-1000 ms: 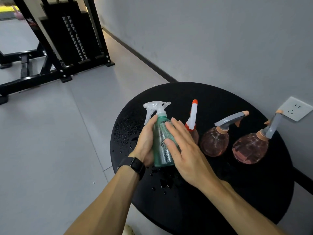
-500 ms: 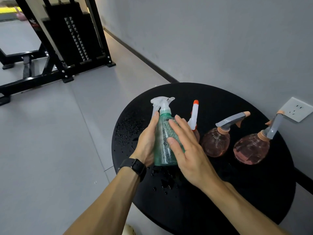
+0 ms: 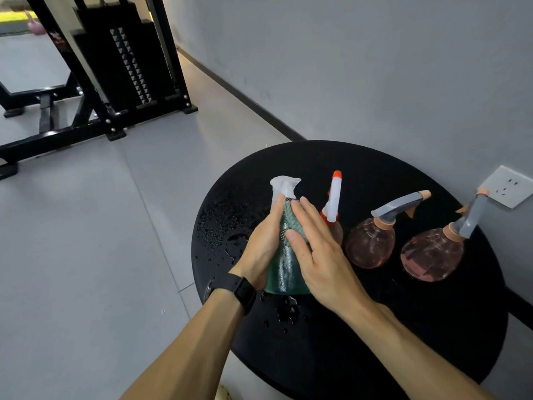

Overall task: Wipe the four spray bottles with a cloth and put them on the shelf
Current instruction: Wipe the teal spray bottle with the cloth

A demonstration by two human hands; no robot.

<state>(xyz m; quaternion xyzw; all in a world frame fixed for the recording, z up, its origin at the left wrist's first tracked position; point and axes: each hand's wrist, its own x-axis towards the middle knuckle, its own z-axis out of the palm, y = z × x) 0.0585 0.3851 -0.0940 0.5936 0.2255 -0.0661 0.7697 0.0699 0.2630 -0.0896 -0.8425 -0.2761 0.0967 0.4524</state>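
A green spray bottle (image 3: 284,274) with a white trigger head stands near the left of the round black table (image 3: 375,163). My left hand (image 3: 264,243) grips its left side. My right hand (image 3: 320,255) lies flat over a green textured cloth (image 3: 292,219) and presses it against the bottle's upper right side. To the right stand a bottle with a red and white sprayer (image 3: 334,194), its body mostly hidden behind my right hand, and two round pink bottles with grey triggers (image 3: 369,246) (image 3: 429,255). No shelf is in view.
Water drops (image 3: 216,226) and a small puddle (image 3: 285,310) wet the table's left and front. The table stands against a grey wall with a white socket (image 3: 510,186). A black weight machine (image 3: 121,67) stands on the grey floor at the far left.
My right hand has slid up the green bottle with the cloth, toward its neck. The bottle's trigger head has turned and shifted slightly right. The other three bottles have not moved.
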